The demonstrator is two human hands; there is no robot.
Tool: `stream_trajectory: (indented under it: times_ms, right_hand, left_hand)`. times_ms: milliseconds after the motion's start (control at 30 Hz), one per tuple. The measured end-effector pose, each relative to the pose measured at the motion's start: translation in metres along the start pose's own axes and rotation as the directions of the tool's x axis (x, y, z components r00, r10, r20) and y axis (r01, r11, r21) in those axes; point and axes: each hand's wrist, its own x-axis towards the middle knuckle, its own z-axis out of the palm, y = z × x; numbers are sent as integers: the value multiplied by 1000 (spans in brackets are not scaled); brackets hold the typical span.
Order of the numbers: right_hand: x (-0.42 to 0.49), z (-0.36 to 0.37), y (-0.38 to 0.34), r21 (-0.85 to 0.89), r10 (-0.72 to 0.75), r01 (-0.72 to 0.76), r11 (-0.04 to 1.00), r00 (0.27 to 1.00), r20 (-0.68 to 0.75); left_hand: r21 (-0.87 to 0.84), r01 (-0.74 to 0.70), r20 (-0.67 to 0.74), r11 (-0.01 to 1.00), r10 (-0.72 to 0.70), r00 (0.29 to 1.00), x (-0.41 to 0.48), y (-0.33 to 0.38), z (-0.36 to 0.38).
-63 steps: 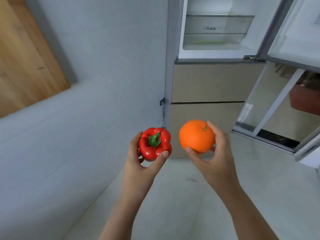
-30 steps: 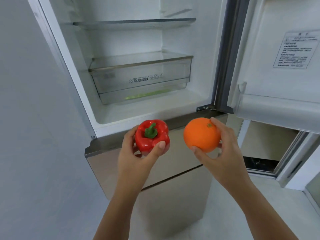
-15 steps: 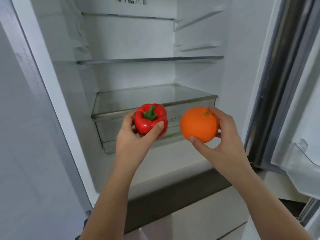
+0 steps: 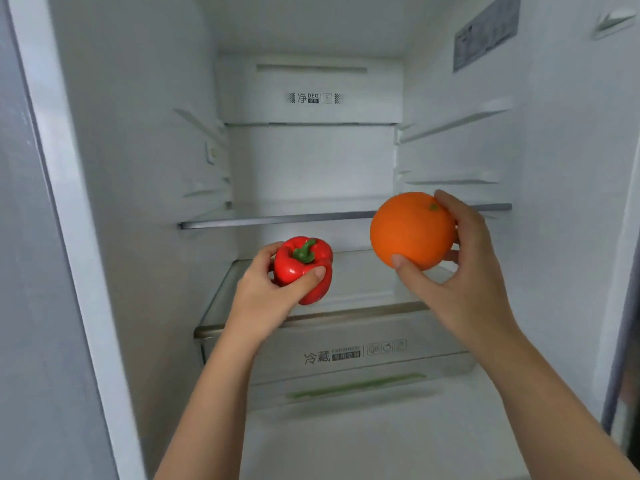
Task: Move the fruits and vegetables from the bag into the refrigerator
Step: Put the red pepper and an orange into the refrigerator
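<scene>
compared with half a second ago, both hands have pushed further into the open refrigerator (image 4: pixel 104 202), and the view now looks straight at its back wall instead of across it from the left. the red bell pepper (image 4: pixel 304 268) sits lower and deeper than before, over the glass cover (image 4: pixel 363 285) of the crisper drawer (image 4: pixel 346 362), while the orange (image 4: pixel 412 230) has risen to the level of the glass shelf (image 4: pixel 277 219) above. the door and its bins, visible on the right earlier, have almost dropped out of the frame.

whether the pepper touches the glass cover cannot be told; its lower part is hidden behind the thumb and palm of the left hand (image 4: pixel 263 299). the far side of the orange is covered by the right hand (image 4: pixel 460 271). a green strip shows dimly through the drawer front, too blurred to identify. the label (image 4: pixel 485 32) on the upper right wall is unreadable, and the bag is out of view.

the left hand's fingers wrap closely around the pepper, thumb pressed on its front. the right hand's fingers are spread wider, cupping the orange with the thumb underneath and a fingertip by its stem end.

the pepper is glossy red with a short green stem pointing up and slightly back. the orange is round, matte and evenly coloured, with a small green dot at its stem.
</scene>
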Motion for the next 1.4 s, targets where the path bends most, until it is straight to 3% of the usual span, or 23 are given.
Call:
stream_trajectory:
  times_ms: [200, 433, 667, 800, 967, 1400]
  right_hand:
    - [53, 9, 13, 15, -111, 111, 994, 990, 90]
    - [120, 36, 29, 139, -84, 49, 989, 963, 257]
    - [177, 64, 44, 94, -2, -59, 994, 840, 542]
    - [191, 76, 56, 59, 67, -135, 989, 769, 635]
    - [195, 78, 68, 20, 118, -176, 984, 734, 669]
    - [192, 80, 69, -14, 132, -161, 987, 755, 642]
  left_hand:
    - [8, 47, 42, 999, -48, 998, 39, -17, 6]
    - [30, 155, 142, 987, -157, 977, 68, -32, 5]
    - [145, 226, 218, 963, -253, 943, 92, -34, -2]
    - [117, 237, 239, 965, -258, 936, 101, -37, -1]
    - [31, 224, 281, 974, -224, 933, 103, -44, -2]
    - [92, 198, 274, 976, -216, 937, 101, -51, -8]
